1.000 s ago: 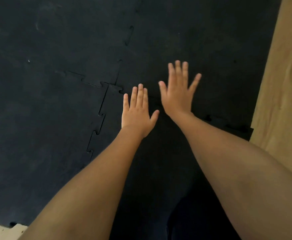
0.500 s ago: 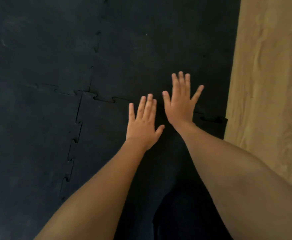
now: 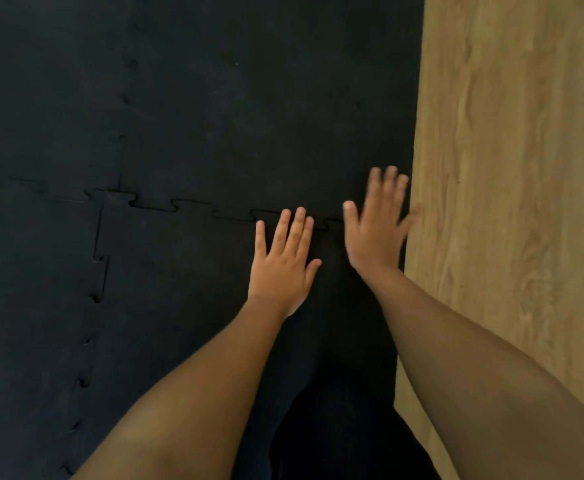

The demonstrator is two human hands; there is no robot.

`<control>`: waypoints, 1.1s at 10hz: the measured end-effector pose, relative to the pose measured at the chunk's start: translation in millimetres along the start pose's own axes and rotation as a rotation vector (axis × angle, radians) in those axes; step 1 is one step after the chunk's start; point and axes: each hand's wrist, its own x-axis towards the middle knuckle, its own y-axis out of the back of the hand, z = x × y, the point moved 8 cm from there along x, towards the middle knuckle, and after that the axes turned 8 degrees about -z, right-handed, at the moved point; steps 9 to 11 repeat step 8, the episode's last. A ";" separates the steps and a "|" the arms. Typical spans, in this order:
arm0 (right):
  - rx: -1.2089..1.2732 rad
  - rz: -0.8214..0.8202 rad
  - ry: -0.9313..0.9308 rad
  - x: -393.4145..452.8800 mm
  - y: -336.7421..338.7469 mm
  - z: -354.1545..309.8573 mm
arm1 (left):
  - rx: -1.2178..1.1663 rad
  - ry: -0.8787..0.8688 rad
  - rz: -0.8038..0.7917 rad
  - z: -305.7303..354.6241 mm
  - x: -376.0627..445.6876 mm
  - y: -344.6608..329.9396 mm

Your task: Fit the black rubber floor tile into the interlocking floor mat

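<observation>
The interlocking floor mat [image 3: 231, 98] fills most of the view and bears no readable writing, with a strip of pale wooden floor [image 3: 508, 202] along its right edge. The black rubber floor tile [image 3: 179, 289] lies nearest the person, its toothed far and left edges meeting the neighbouring pieces. The left hand [image 3: 283, 268] lies flat and spread on the tile, fingertips at the far seam, while the right hand [image 3: 375, 230], blurred, is splayed open across that seam beside the wood, gripping nothing.
</observation>
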 end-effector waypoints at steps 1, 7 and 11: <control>0.017 0.006 -0.217 -29.5 -5.3 47.1 | 0.007 0.008 0.023 1.8 -2.9 -1.9; 0.058 0.044 -0.086 -58.2 -20.8 48.3 | -0.108 -0.091 -0.017 -2.7 -4.8 4.9; 0.169 0.101 -0.017 -81.3 4.2 34.0 | -0.201 -0.179 -0.008 -19.8 -39.6 40.1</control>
